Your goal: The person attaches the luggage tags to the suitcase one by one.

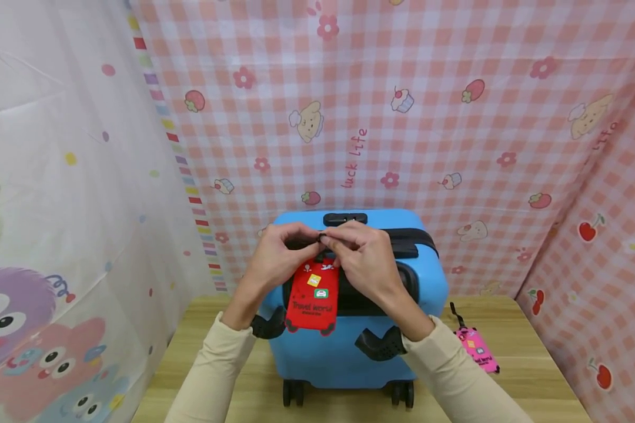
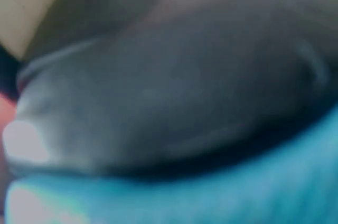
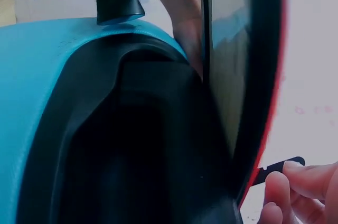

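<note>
A red luggage tag point(image 1: 312, 302) printed "Travel World" hangs upright before the blue suitcase point(image 1: 344, 358). My left hand point(image 1: 281, 255) and right hand point(image 1: 368, 258) meet above it, thumbs and fingertips pinching its black strap point(image 1: 323, 237). In the right wrist view, my right hand's fingers point(image 3: 303, 184) pinch the strap point(image 3: 272, 171), and the tag's black back with a clear window point(image 3: 229, 39) shows. The suitcase's black handle point(image 1: 411, 283) is partly covered by the tag and right hand. Blurred dark handle point(image 2: 158, 92) and blue shell point(image 2: 237, 192) fill the left wrist view.
A pink luggage tag point(image 1: 476, 351) with a black strap lies on the wood-grain table point(image 1: 529, 370) right of the suitcase. A black lock point(image 1: 345, 219) sits on the suitcase's top. Patterned cloth point(image 1: 381, 117) hangs close behind and at both sides.
</note>
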A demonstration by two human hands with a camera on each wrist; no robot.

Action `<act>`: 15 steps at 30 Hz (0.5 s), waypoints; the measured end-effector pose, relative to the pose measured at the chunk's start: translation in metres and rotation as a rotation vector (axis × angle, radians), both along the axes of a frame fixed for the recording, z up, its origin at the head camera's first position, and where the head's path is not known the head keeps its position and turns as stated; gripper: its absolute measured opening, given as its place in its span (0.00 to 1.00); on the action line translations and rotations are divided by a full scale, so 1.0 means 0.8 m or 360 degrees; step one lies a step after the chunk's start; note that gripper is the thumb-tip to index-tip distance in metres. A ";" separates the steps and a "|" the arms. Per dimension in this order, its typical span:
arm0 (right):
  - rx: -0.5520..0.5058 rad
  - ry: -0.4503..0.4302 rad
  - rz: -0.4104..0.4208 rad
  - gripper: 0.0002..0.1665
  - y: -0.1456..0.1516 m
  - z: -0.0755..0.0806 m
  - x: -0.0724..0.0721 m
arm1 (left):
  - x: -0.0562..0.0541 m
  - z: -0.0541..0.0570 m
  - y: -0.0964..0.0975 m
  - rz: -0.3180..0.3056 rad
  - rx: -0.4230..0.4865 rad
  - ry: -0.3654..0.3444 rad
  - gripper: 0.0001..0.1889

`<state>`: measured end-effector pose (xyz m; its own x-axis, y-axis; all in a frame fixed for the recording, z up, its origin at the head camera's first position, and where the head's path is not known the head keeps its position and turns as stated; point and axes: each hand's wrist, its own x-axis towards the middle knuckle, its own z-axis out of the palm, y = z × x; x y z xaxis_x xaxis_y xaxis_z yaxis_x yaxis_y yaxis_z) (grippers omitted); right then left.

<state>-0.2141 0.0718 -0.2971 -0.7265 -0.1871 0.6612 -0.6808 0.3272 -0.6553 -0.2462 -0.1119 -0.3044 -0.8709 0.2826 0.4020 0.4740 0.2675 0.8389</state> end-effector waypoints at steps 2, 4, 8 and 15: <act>-0.0005 0.0000 0.0000 0.13 0.000 0.001 0.001 | 0.000 0.000 0.000 0.0011 -0.0006 -0.0010 0.07; -0.0005 0.0004 0.0004 0.13 0.001 0.001 0.000 | 0.000 0.001 0.000 0.0012 -0.0009 -0.0017 0.07; 0.0024 0.0000 0.0064 0.13 0.003 0.001 -0.003 | 0.000 0.000 -0.001 0.0005 -0.0025 -0.0021 0.07; 0.0114 -0.0024 0.0209 0.11 0.008 0.000 -0.017 | 0.001 -0.002 -0.003 -0.0018 -0.0007 0.0007 0.08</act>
<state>-0.2276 0.0785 -0.2968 -0.7023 -0.3272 0.6323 -0.7112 0.2822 -0.6439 -0.2454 -0.1139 -0.3063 -0.8660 0.2942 0.4043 0.4804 0.2658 0.8358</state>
